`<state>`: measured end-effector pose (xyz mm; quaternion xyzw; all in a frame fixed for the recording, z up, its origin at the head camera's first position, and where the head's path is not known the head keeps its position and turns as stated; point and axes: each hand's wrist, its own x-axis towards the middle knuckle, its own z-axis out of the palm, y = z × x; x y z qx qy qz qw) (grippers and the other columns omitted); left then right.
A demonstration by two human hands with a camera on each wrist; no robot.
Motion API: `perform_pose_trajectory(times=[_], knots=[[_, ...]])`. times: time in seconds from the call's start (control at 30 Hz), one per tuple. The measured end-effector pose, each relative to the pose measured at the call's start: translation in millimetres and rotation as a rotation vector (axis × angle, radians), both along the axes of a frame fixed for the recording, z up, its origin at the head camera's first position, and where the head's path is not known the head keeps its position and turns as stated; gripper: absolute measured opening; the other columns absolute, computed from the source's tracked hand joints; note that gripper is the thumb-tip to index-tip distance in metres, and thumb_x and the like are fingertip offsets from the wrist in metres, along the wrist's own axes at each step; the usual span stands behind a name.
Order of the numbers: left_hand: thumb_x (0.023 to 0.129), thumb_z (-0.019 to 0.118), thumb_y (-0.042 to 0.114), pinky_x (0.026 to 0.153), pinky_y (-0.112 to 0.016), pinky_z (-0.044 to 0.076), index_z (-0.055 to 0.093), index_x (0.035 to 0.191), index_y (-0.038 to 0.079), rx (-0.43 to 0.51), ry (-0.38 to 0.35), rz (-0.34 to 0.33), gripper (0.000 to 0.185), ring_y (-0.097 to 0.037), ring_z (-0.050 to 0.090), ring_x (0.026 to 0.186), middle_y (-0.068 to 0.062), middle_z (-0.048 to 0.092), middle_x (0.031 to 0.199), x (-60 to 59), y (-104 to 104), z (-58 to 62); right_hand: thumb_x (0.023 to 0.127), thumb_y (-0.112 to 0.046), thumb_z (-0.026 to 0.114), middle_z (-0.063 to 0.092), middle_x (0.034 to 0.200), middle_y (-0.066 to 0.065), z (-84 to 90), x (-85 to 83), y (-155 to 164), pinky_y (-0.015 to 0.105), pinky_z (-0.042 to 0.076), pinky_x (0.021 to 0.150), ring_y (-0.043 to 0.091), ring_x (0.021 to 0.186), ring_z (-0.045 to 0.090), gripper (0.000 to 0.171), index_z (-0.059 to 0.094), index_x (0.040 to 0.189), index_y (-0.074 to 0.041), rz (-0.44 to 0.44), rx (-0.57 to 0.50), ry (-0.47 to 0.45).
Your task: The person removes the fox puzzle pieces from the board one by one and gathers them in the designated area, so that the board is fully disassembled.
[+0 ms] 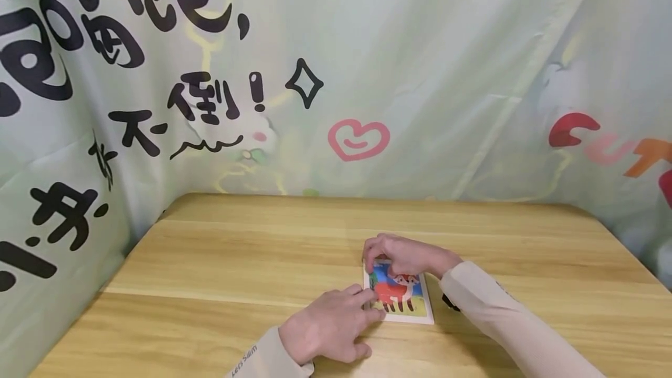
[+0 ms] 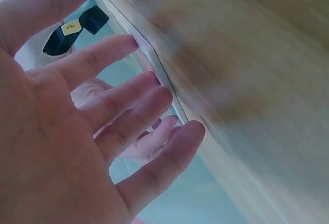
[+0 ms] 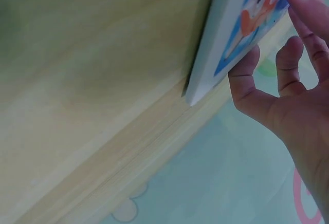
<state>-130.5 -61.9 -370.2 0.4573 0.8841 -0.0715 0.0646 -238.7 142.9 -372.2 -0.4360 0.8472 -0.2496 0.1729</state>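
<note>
A flat square picture board (image 1: pixel 401 299) with a red fox on a blue and yellow ground and a white border lies on the wooden table. My left hand (image 1: pixel 336 322) is at its near left side, fingertips on the border and lower left corner. In the left wrist view the fingers (image 2: pixel 149 98) are spread and mostly straight along the board's edge. From the far side, my right hand (image 1: pixel 401 252) bends over the upper left corner. The right wrist view shows its curled fingers and thumb (image 3: pixel 303 3) gripping the board's edge and face.
The wooden table (image 1: pixel 210 261) stretches out around the board. A pale printed curtain (image 1: pixel 446 74) with black lettering and a pink heart hangs behind and along both sides. A black strap with a yellow label (image 2: pixel 72 27) sits at the right wrist.
</note>
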Motion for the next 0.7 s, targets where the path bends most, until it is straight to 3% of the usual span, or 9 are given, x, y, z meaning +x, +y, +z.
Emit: perform_pose_trajectory(times=[0.3, 0.7], knots=[[0.091, 0.069, 0.052, 0.094, -0.031, 0.051, 0.058, 0.144, 0.029, 0.003, 0.006, 0.013, 0.059, -0.011, 0.047, 0.127, 0.005, 0.048, 0.148, -1.8, -2.0, 4.0, 0.068, 0.026, 0.056, 0.062, 0.117, -0.001, 4.1, -2.5, -5.0, 0.045, 0.047, 0.097, 0.020, 0.110, 0.050, 0.054, 0.077, 0.097, -0.015, 0.035, -0.002, 0.002], [0.090, 0.075, 0.041, 0.098, -0.029, 0.049, 0.063, 0.138, 0.030, 0.044, -0.017, 0.028, 0.051, -0.013, 0.047, 0.132, 0.001, 0.045, 0.154, 0.9, -0.8, 4.5, 0.066, 0.028, 0.053, 0.060, 0.118, -0.002, 2.5, 0.2, -4.1, 0.044, 0.045, 0.097, 0.020, 0.110, 0.048, 0.058, 0.076, 0.095, -0.017, 0.016, 0.019, -0.030]])
